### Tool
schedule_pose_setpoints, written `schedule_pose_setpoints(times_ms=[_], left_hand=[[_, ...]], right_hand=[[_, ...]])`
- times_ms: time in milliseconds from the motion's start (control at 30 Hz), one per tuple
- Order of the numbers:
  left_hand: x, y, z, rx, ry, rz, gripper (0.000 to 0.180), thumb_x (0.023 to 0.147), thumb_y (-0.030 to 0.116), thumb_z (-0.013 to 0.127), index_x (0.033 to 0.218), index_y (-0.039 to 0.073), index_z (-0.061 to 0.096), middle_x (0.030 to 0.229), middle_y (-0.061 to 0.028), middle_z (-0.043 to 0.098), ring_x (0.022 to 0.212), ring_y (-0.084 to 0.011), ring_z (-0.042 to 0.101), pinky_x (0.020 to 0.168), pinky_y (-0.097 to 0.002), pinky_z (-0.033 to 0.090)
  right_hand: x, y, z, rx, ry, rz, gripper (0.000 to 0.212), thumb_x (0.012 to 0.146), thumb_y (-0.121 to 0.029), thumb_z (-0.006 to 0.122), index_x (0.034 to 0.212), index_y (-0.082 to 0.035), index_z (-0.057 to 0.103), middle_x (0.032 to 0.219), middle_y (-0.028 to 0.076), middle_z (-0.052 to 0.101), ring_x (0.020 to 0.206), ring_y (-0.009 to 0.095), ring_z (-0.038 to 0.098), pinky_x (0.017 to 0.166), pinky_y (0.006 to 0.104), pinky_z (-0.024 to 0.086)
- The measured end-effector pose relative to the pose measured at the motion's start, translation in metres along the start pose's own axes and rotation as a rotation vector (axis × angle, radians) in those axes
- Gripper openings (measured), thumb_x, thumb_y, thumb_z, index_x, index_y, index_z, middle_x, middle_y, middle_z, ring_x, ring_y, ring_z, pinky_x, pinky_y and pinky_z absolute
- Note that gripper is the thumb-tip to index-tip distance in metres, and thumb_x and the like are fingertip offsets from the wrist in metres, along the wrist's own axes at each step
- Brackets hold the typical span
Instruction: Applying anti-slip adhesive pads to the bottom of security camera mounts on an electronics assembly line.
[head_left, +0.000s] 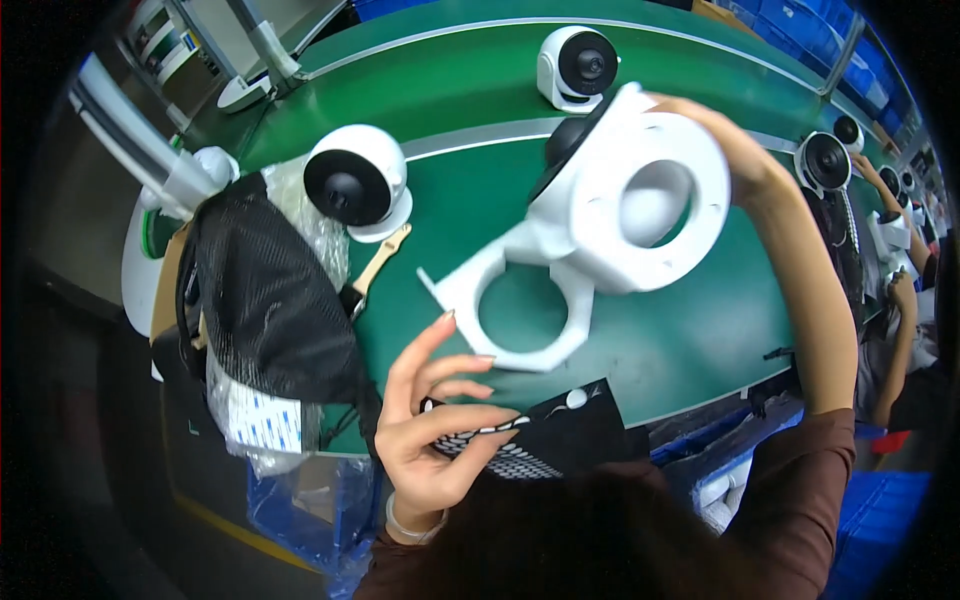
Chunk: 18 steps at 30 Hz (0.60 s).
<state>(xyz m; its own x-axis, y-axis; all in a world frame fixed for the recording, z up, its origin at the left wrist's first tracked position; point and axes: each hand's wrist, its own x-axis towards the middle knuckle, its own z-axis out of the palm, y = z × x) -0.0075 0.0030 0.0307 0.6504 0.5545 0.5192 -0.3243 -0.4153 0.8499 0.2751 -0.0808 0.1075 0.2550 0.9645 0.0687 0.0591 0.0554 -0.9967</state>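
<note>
My right hand (705, 125) grips a white security camera (610, 175) from its far side, most of the fingers hidden behind it. The camera is tilted, its round base toward me and its black face turned left. A white bracket with a large ring opening (535, 360) extends from it, down and left. Just below that ring, my left hand (430, 430) has thumb and forefinger brought close together over a black sheet with white round dots (590, 425); the other fingers are spread apart. Whatever the pinch holds is too small to make out.
A white camera (385, 165) stands on the green table (455, 205), with a wooden-handled brush (383, 260) beside it. A black mesh bag (270, 300) lies at left. Another camera (580, 65) stands farther back. At right, more cameras (825, 160) and a co-worker's arm (905, 310) show.
</note>
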Motion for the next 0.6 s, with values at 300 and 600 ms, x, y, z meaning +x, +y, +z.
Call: schedule_pose_setpoints(times_ms=[300,600], left_hand=[[-0.01,-0.013,0.014,-0.017,-0.192,-0.063,0.017,0.06,-0.004,0.069,0.075,-0.002,0.064,0.093,-0.0133,0.056,0.079,-0.0184,0.058,0.07,-0.0258,0.044],[-0.011,-0.013,-0.001,0.082,-0.035,-0.03,0.013,0.061,-0.008,0.065,0.073,-0.004,0.061,0.073,-0.0102,0.06,0.064,-0.014,0.058,0.056,-0.0205,0.043]], right_hand=[[0.037,0.005,0.07,-0.725,-0.388,0.476,0.078,0.062,-0.068,0.048,0.103,-0.002,0.058,0.093,0.022,0.058,0.076,0.032,0.06,0.062,0.0411,0.051],[0.008,0.07,0.098,-0.653,0.32,-0.128,0.051,0.083,-0.047,0.037,0.089,-0.004,0.064,0.078,0.017,0.062,0.08,0.03,0.059,0.072,0.0359,0.045]])
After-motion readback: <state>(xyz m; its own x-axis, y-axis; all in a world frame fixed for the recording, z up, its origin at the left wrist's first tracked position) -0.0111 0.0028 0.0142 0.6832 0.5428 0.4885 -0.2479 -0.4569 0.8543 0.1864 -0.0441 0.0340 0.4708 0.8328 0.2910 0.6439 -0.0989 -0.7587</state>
